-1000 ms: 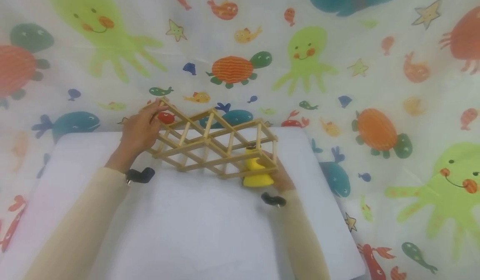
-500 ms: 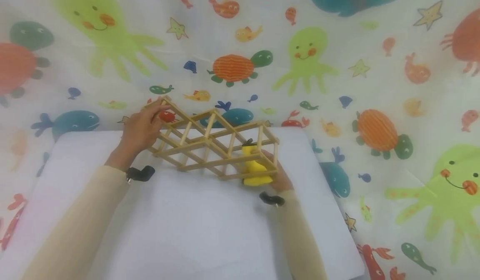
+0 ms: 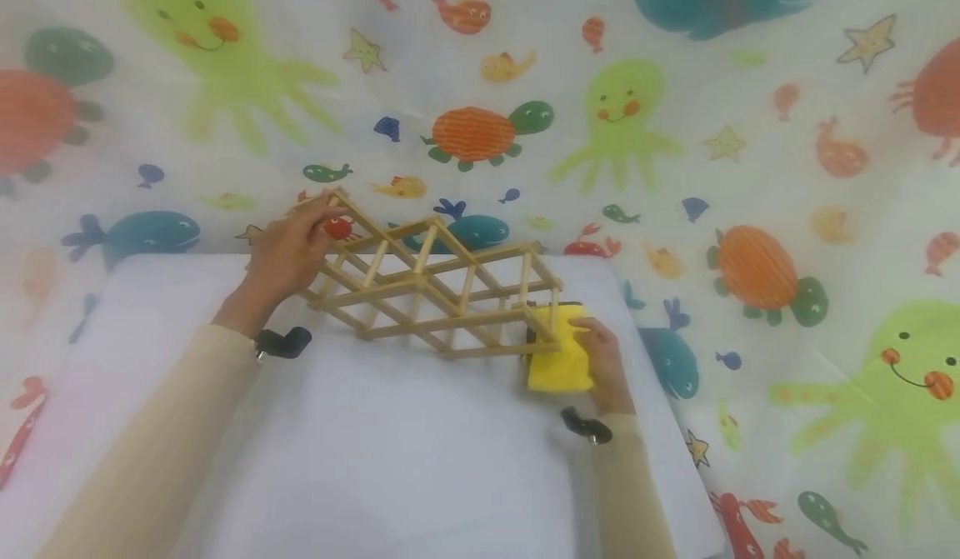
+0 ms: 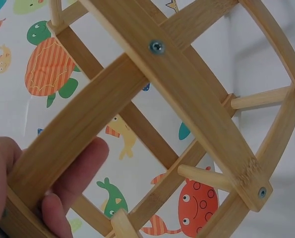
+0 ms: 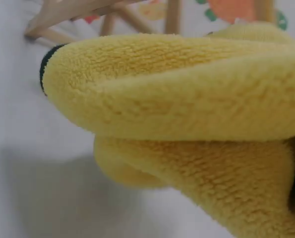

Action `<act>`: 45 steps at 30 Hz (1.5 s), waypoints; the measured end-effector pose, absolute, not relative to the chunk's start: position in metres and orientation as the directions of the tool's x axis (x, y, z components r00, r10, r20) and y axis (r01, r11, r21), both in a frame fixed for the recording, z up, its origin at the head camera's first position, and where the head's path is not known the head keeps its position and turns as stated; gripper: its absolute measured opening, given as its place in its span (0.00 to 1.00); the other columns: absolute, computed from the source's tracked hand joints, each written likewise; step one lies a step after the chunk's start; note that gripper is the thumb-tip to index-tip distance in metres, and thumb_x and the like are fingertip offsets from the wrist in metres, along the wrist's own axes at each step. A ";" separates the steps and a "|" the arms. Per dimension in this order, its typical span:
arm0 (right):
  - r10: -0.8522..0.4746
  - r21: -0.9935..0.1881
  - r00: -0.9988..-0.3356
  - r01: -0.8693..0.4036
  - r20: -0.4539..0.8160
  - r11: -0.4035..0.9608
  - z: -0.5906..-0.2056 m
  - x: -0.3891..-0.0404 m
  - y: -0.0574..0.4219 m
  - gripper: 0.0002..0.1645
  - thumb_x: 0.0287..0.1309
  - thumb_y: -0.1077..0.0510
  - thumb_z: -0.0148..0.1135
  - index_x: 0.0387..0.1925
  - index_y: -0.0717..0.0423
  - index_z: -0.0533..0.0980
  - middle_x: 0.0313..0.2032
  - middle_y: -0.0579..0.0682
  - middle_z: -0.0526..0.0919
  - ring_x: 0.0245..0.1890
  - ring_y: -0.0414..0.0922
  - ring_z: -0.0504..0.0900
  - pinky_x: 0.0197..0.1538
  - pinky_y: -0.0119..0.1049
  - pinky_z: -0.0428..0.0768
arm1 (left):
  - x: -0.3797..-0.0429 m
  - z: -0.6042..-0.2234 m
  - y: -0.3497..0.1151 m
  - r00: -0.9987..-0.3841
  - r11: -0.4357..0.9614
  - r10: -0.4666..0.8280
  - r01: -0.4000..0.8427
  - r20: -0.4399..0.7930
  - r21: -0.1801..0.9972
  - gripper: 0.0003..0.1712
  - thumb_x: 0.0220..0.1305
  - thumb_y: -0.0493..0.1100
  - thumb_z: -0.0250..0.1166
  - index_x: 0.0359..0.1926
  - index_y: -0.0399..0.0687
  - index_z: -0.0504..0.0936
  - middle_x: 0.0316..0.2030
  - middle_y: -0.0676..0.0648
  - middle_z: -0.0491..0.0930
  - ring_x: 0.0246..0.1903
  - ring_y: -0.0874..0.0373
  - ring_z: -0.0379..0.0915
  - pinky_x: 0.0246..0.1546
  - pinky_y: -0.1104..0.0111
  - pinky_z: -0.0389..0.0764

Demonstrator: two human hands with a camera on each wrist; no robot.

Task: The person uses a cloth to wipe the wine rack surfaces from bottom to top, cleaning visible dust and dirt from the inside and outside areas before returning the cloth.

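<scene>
A light wooden wine rack (image 3: 418,278), a lattice of slats joined by dowels, is held slantwise over the white table. My left hand (image 3: 288,251) grips its upper left end. In the left wrist view, fingers (image 4: 80,168) curl behind a slat (image 4: 85,121), and round screw heads show at the joints. My right hand (image 3: 606,359) pinches a folded yellow cloth (image 3: 558,359) at the rack's right end, where a slat tip overlaps it. Close up in the right wrist view, the fluffy cloth (image 5: 187,99) with dark edging fills most of the picture and hides the fingers.
The white table (image 3: 390,451) extends under both forearms. Behind it hangs a pale sheet (image 3: 570,9) printed with sea animals, which also runs down the right side. A black strap mount (image 3: 283,343) sits on the left wrist, another mount (image 3: 587,426) on the right.
My right hand has drawn the yellow cloth rightward and slightly down, from behind the lattice to the rack's right end. The left hand keeps its grip, and the rack has hardly moved.
</scene>
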State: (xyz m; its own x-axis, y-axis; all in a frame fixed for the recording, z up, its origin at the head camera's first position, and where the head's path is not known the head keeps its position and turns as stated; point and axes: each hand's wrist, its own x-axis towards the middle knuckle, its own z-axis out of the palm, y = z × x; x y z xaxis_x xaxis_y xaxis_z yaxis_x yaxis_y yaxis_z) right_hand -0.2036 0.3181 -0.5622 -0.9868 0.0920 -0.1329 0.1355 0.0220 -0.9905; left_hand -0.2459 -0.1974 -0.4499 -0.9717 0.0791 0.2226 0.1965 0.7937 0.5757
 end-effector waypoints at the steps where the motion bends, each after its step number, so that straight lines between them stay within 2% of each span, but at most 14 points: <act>1: 0.107 -0.993 -0.988 0.117 -0.115 0.012 -0.558 -0.203 0.318 0.14 0.74 0.62 0.56 0.51 0.48 0.85 0.39 0.45 0.85 0.23 0.38 0.79 0.27 0.29 0.82 | -0.245 -0.449 -0.198 -0.971 0.794 0.075 0.196 0.227 0.575 0.28 0.76 0.36 0.50 0.73 0.51 0.76 0.81 0.44 0.62 0.17 0.51 0.57 0.20 0.62 0.60; 6: 0.197 -0.999 -0.979 0.040 -0.044 -0.025 -0.525 -0.201 0.314 0.13 0.74 0.63 0.59 0.51 0.50 0.86 0.30 0.45 0.84 0.20 0.39 0.79 0.25 0.29 0.81 | -0.244 -0.448 -0.200 -0.975 0.801 0.073 0.183 0.211 0.570 0.29 0.77 0.37 0.48 0.74 0.51 0.75 0.82 0.45 0.60 0.17 0.51 0.58 0.20 0.63 0.61; 9: 0.196 -0.999 -0.980 0.033 -0.030 0.008 -0.504 -0.201 0.306 0.13 0.75 0.57 0.62 0.56 0.48 0.84 0.35 0.47 0.85 0.24 0.41 0.83 0.27 0.30 0.84 | -0.244 -0.449 -0.201 -0.976 0.802 0.072 0.180 0.207 0.570 0.29 0.76 0.37 0.48 0.74 0.52 0.75 0.82 0.45 0.60 0.18 0.51 0.58 0.20 0.63 0.61; 11: 0.149 -0.999 -0.989 0.005 0.001 0.041 -0.496 -0.203 0.299 0.16 0.76 0.54 0.63 0.60 0.48 0.83 0.44 0.48 0.85 0.30 0.42 0.85 0.32 0.31 0.86 | -0.245 -0.450 -0.201 -0.975 0.802 0.070 0.180 0.211 0.570 0.29 0.76 0.37 0.49 0.74 0.51 0.76 0.82 0.45 0.60 0.17 0.51 0.58 0.19 0.63 0.60; 15: 0.075 -0.998 -0.996 -0.049 0.052 0.038 -0.487 -0.208 0.283 0.22 0.74 0.55 0.65 0.66 0.47 0.80 0.59 0.48 0.81 0.44 0.45 0.86 0.44 0.33 0.89 | -0.245 -0.453 -0.200 -0.974 0.798 0.069 0.183 0.215 0.574 0.28 0.76 0.37 0.49 0.73 0.51 0.76 0.82 0.45 0.61 0.18 0.51 0.57 0.20 0.63 0.60; 18: 0.091 -0.998 -0.994 -0.066 0.066 -0.004 -0.484 -0.210 0.274 0.23 0.73 0.59 0.66 0.67 0.48 0.80 0.63 0.50 0.79 0.50 0.48 0.85 0.48 0.35 0.90 | -0.246 -0.454 -0.199 -0.974 0.796 0.076 0.187 0.212 0.576 0.28 0.76 0.38 0.50 0.73 0.52 0.76 0.82 0.46 0.61 0.18 0.51 0.58 0.20 0.63 0.60; 22: 0.150 -0.997 -0.986 -0.075 0.074 0.000 -0.481 -0.210 0.267 0.23 0.74 0.56 0.65 0.68 0.45 0.80 0.63 0.50 0.79 0.49 0.47 0.85 0.47 0.32 0.89 | -0.246 -0.452 -0.199 -0.972 0.796 0.079 0.195 0.222 0.573 0.28 0.77 0.38 0.50 0.73 0.51 0.76 0.81 0.45 0.61 0.17 0.52 0.57 0.19 0.63 0.60; 24: 0.168 -0.994 -0.982 -0.098 0.088 -0.051 -0.481 -0.212 0.265 0.24 0.74 0.55 0.65 0.69 0.45 0.79 0.64 0.50 0.79 0.49 0.46 0.85 0.47 0.32 0.89 | -0.245 -0.452 -0.200 -0.970 0.797 0.077 0.199 0.230 0.571 0.27 0.77 0.37 0.50 0.73 0.51 0.76 0.81 0.45 0.62 0.17 0.52 0.57 0.18 0.63 0.60; 29: 0.154 -0.985 -0.983 -0.117 0.097 -0.127 -0.485 -0.215 0.262 0.21 0.72 0.57 0.68 0.64 0.53 0.82 0.58 0.51 0.84 0.45 0.45 0.86 0.46 0.32 0.89 | -0.246 -0.452 -0.200 -0.971 0.798 0.074 0.193 0.226 0.571 0.28 0.77 0.37 0.50 0.73 0.52 0.76 0.82 0.45 0.61 0.18 0.51 0.58 0.19 0.63 0.61; 32: 0.101 -0.997 -0.992 -0.081 0.079 -0.019 -0.491 -0.215 0.264 0.17 0.72 0.59 0.67 0.59 0.55 0.85 0.52 0.50 0.87 0.40 0.43 0.87 0.43 0.32 0.89 | -0.246 -0.452 -0.198 -0.973 0.799 0.078 0.191 0.217 0.570 0.28 0.77 0.38 0.49 0.74 0.52 0.76 0.82 0.45 0.60 0.18 0.51 0.59 0.20 0.62 0.62; 34: 0.049 -0.996 -0.996 -0.079 0.081 0.048 -0.495 -0.215 0.266 0.17 0.74 0.59 0.65 0.60 0.56 0.85 0.53 0.52 0.87 0.40 0.45 0.87 0.42 0.33 0.89 | -0.247 -0.453 -0.198 -0.973 0.800 0.084 0.193 0.213 0.568 0.28 0.77 0.38 0.48 0.74 0.52 0.76 0.82 0.45 0.60 0.18 0.51 0.59 0.19 0.63 0.62; 37: -0.005 -0.983 -0.997 -0.079 0.079 0.163 -0.496 -0.215 0.271 0.20 0.76 0.53 0.64 0.65 0.49 0.83 0.60 0.51 0.85 0.46 0.47 0.86 0.47 0.32 0.88 | -0.246 -0.452 -0.199 -0.973 0.798 0.087 0.197 0.215 0.569 0.28 0.77 0.38 0.49 0.74 0.51 0.76 0.82 0.45 0.60 0.17 0.51 0.58 0.18 0.63 0.60; 40: -0.015 -0.955 -0.998 -0.070 0.069 0.287 -0.495 -0.215 0.275 0.24 0.76 0.45 0.62 0.70 0.32 0.78 0.69 0.42 0.79 0.57 0.45 0.83 0.55 0.27 0.84 | -0.246 -0.452 -0.199 -0.973 0.796 0.088 0.197 0.212 0.572 0.28 0.76 0.37 0.49 0.74 0.51 0.76 0.82 0.45 0.59 0.17 0.52 0.57 0.17 0.64 0.59; 45: 0.003 -0.921 -0.995 -0.089 0.098 0.380 -0.490 -0.210 0.277 0.32 0.75 0.45 0.64 0.75 0.21 0.69 0.78 0.32 0.66 0.73 0.45 0.72 0.71 0.31 0.75 | -0.247 -0.452 -0.201 -0.972 0.794 0.089 0.201 0.217 0.573 0.28 0.76 0.37 0.49 0.73 0.51 0.77 0.82 0.45 0.60 0.17 0.52 0.57 0.17 0.64 0.59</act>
